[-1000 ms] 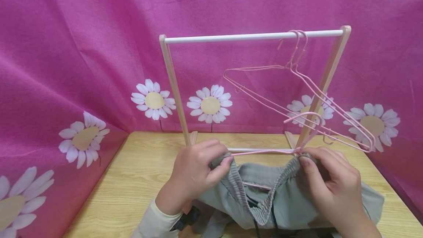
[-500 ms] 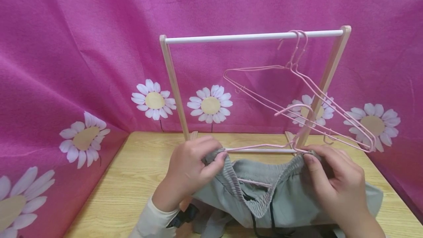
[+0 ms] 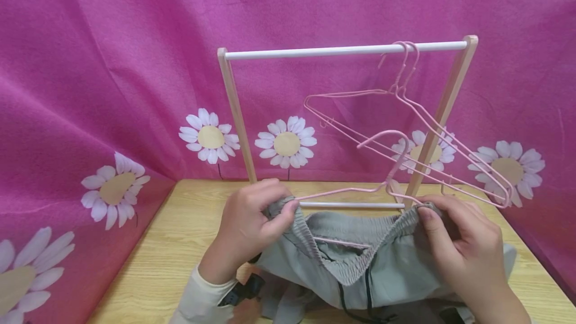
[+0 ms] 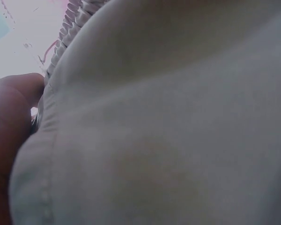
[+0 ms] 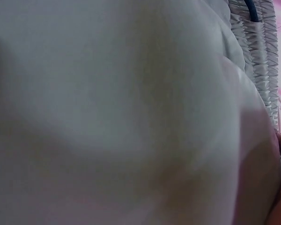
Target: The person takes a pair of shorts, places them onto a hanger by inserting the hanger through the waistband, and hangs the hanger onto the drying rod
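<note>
Grey-green drawstring pants hang between both hands in the head view, their gathered waistband sagging in a V at the front. My left hand pinches the waistband's left side between thumb and fingers. At the opposite side my right hand pinches the waistband the same way. A pink wire hanger runs between the two grips, its shoulders ending at the waistband. Its hook rises above the pants, and its lower bar shows inside the waist opening. Pants fabric fills most of the left wrist view, and likewise the fabric in the right wrist view.
A small rack with a white rail and wooden posts stands behind the hands. Two pink hangers hang from its right part, overlapping the held hanger's hook in view. A wooden table lies below, with a magenta daisy-print cloth behind.
Both hands have spread apart, stretching the waistband wider. The held hanger's hook has moved up and left, and more of its shoulders shows above the pants.
</note>
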### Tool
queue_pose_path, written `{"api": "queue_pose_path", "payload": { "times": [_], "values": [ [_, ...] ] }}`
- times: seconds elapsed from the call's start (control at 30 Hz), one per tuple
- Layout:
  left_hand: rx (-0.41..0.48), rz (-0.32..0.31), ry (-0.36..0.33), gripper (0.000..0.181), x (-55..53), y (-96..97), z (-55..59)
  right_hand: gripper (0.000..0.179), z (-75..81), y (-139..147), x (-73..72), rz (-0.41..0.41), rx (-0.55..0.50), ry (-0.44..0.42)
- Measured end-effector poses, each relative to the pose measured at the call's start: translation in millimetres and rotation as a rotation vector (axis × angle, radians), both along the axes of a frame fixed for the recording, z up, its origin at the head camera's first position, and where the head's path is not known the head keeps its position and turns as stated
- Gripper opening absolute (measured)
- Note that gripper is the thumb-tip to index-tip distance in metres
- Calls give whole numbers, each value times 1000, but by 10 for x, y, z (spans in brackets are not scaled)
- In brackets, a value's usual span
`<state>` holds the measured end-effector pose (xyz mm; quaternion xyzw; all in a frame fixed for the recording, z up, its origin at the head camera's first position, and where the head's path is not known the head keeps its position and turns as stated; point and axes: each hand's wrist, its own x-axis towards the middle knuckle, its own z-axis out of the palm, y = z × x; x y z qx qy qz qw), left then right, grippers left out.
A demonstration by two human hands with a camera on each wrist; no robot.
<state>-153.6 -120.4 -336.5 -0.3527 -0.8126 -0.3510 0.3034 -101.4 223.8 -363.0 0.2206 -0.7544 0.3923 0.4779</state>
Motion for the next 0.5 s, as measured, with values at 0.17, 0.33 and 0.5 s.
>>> {"api": "queue_pose_path", "payload": {
  "times": [0.17, 0.33, 0.5],
  "values": [
    [15, 3, -4, 11, -12, -29, 9, 16, 18, 27, -11, 17, -7, 8],
    [38, -4, -37, 10, -18, -63, 22, 13, 36, 47, -7, 11, -9, -3],
    [48, -4, -62, 9, -28, -97, 25, 12, 63, 50, -4, 12, -13, -17]
  ]
}}
